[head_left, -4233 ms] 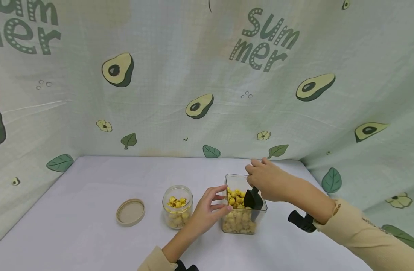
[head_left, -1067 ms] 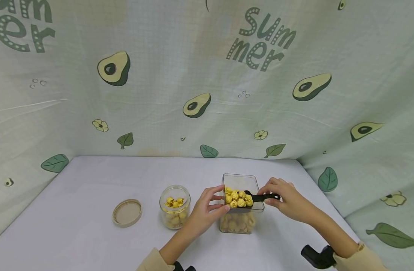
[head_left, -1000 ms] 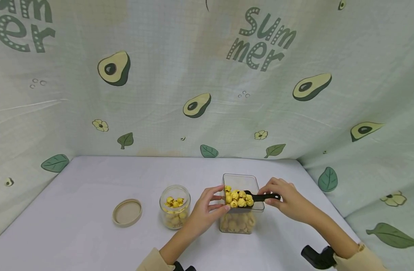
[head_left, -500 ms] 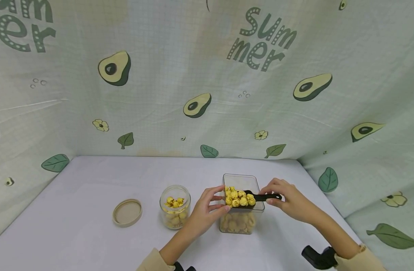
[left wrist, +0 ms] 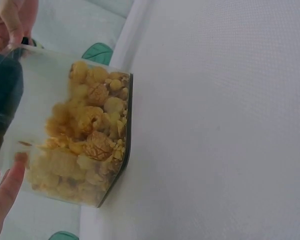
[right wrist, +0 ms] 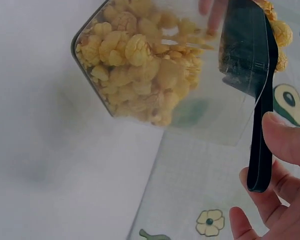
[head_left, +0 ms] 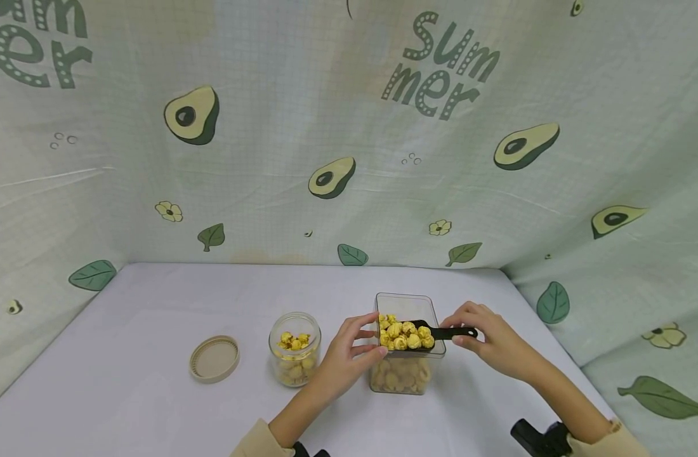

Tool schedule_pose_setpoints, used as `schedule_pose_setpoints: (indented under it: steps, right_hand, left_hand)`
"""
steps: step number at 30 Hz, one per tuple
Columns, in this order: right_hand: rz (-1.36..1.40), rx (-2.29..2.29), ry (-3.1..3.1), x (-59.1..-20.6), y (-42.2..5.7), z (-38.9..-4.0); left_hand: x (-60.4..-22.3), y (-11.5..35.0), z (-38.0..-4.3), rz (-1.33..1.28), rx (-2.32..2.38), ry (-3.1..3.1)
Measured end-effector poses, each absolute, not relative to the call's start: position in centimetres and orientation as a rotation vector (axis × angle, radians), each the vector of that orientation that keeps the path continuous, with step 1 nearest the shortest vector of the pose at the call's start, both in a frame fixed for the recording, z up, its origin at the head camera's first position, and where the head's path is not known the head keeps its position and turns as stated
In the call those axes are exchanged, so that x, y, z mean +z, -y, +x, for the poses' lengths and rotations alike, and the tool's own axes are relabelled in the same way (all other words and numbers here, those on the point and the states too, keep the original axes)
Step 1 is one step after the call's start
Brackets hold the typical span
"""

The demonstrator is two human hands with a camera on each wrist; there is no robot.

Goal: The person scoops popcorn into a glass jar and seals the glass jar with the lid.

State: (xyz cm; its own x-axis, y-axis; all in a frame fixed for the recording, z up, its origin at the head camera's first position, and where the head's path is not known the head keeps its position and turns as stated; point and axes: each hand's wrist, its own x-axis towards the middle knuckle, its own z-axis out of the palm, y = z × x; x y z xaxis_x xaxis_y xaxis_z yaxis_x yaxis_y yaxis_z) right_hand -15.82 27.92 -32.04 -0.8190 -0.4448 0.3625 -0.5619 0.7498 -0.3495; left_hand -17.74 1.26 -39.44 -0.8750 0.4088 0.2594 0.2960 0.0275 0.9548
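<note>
My right hand point(head_left: 483, 333) pinches the handle of a black scoop point(head_left: 454, 332) between thumb and fingers. The scoop lies nearly level at the mouth of a clear square container point(head_left: 406, 304), heaped with yellow popcorn point(head_left: 406, 336). More popcorn point(left wrist: 95, 120) fills the container's lower part, seen through its wall in the left wrist view. My left hand point(head_left: 349, 355) holds the container at its near left corner, thumb on the near side and fingers along the left wall. In the right wrist view the scoop point(right wrist: 247, 50) rises above the container's rim, with popcorn on its far side.
Left of the container stands a round glass jar point(head_left: 294, 355), without a lid and partly filled with popcorn. A beige round lid point(head_left: 214, 359) lies further left on the white table point(head_left: 126, 381). A patterned cloth point(head_left: 257, 127) hangs behind.
The scoop was dug steeply down into the popcorn; my right hand has lowered and swung right, bringing it up level and loaded. Lately it shifts slightly right. The left hand stays on the container.
</note>
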Motion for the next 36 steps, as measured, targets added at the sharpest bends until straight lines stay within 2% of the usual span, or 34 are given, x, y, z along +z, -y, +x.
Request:
schedule_pose_setpoints:
  steps: [11,36]
  right_hand:
    - [0.861,0.716,2.656,-32.3,-27.9,-16.2]
    - [0.684,0.795,2.656,-33.0,-28.9,-15.6]
  left_hand:
    - [-39.2,-1.2,-17.6,0.748,2.021,-2.185]
    - [-39.1,-1.1,-17.6,0.771,2.017,-2.162]
